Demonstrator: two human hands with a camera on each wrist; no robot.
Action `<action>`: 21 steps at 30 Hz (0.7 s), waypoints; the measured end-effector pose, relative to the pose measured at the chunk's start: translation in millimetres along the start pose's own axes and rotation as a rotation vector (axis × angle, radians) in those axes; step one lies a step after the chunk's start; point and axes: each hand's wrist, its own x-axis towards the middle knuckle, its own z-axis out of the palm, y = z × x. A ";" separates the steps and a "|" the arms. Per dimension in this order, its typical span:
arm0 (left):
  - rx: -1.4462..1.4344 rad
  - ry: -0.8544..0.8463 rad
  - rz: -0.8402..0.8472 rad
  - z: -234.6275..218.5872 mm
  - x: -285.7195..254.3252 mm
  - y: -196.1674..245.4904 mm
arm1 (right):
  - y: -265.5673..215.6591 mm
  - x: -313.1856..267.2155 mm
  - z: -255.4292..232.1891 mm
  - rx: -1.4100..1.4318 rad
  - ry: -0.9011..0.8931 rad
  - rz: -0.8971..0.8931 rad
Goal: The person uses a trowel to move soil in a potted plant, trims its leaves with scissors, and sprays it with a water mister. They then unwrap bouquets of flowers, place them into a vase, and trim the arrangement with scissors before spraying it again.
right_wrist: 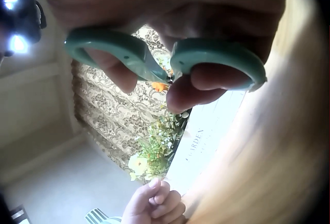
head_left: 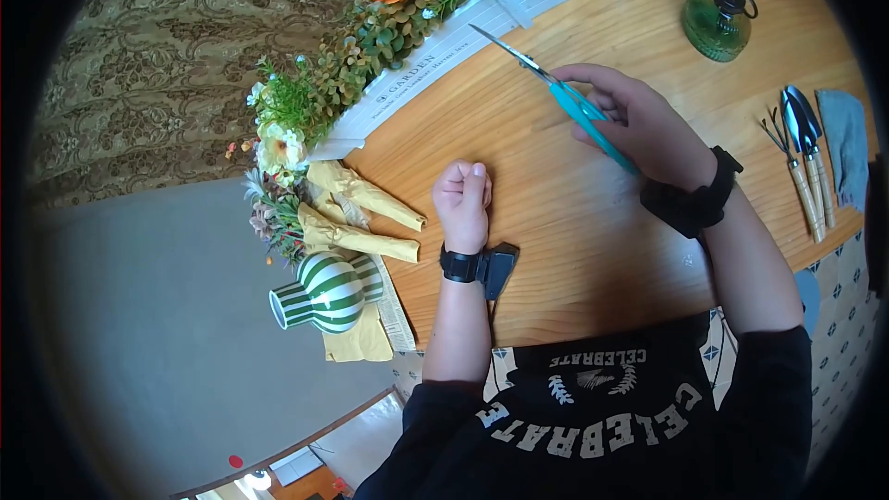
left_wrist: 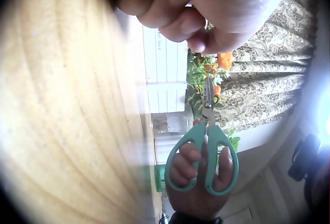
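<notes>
My right hand [head_left: 669,134] holds teal-handled scissors [head_left: 576,109] above the wooden table. In the left wrist view, its thumb and fingers go through the two handle loops, and the scissors' blades [left_wrist: 208,92] look nearly together. The blades point away toward the white planter. My left hand [head_left: 461,204] is curled into a fist over the table, thumb on top, with nothing seen in it. In the right wrist view the left fist [right_wrist: 157,203] is apart from the scissors, below them. Nearest to the left hand are two yellow paper-wrapped flower bunches [head_left: 366,243].
The white planter [head_left: 463,42] with artificial flowers lines the far-left edge. Beside the wrapped bunches lies a green-striped vase [head_left: 333,292]. A green glass sprayer [head_left: 718,23] stands at the back right. Wooden-handled garden tools [head_left: 810,190] and a grey cloth [head_left: 843,143] lie on the right.
</notes>
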 end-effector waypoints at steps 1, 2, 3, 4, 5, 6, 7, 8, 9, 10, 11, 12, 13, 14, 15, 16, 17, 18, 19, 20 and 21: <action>-0.004 -0.003 0.000 0.0 -0.1 -0.4 | -0.5 -0.7 0.0 0.011 -0.003 0.004; -0.007 -0.005 0.001 -0.2 0.1 -0.6 | 0.0 -1.0 1.1 0.025 0.016 -0.024; -0.010 -0.008 0.003 -0.5 0.4 -0.6 | 0.8 -1.0 2.7 0.038 0.034 -0.053; -0.009 -0.007 0.002 -0.3 0.5 -0.4 | 1.6 -0.5 3.8 0.051 0.052 -0.081; -0.009 -0.006 0.001 0.3 0.5 -0.1 | 2.7 0.0 4.1 0.039 0.057 -0.094; -0.010 -0.005 0.000 0.3 0.5 0.2 | 3.9 0.2 3.8 0.028 0.062 -0.107; -0.031 -0.010 -0.011 -0.5 0.3 0.3 | 4.8 0.5 3.4 0.016 0.068 -0.120; -0.053 -0.014 -0.023 -1.2 -0.2 0.6 | 3.7 0.2 2.3 0.057 0.047 -0.095; -0.074 -0.018 -0.035 -2.1 -0.8 1.2 | 1.4 -0.6 1.0 0.099 0.027 -0.069; -0.050 -0.013 -0.027 -1.9 -0.7 1.3 | -0.1 -0.8 0.0 0.141 0.007 -0.045; -0.026 -0.007 -0.018 -0.5 -0.4 0.8 | 0.2 -0.6 -0.4 0.140 0.006 -0.045; -0.003 -0.002 -0.009 0.4 0.1 0.6 | 0.9 -0.5 -0.7 0.139 0.006 -0.046; -0.006 -0.001 -0.009 0.2 0.3 0.6 | 1.3 -0.7 -0.5 0.139 0.006 -0.045; -0.010 -0.002 -0.010 0.1 0.4 0.2 | 1.1 -0.8 0.1 0.139 0.012 -0.055; -0.013 -0.003 -0.012 0.1 0.4 -0.2 | 0.8 -1.1 0.8 0.141 0.018 -0.064; -0.015 -0.003 -0.014 0.4 0.4 -0.4 | 0.9 -1.2 1.0 0.141 0.025 -0.072; -0.016 -0.002 -0.014 0.8 0.6 -0.5 | 1.5 -1.3 0.4 0.145 0.019 -0.074; -0.017 -0.001 -0.015 0.4 0.4 -0.3 | 2.5 -1.4 0.0 0.150 0.013 -0.076; -0.032 -0.007 -0.023 -0.6 0.1 -0.1 | 2.9 -1.2 -0.1 0.155 0.007 -0.079; -0.047 -0.013 -0.030 -2.0 -0.4 0.0 | 2.5 -1.2 0.4 0.169 0.006 -0.081; -0.062 -0.018 -0.036 -2.9 -0.5 -0.1 | 1.9 -1.6 1.2 0.183 0.004 -0.084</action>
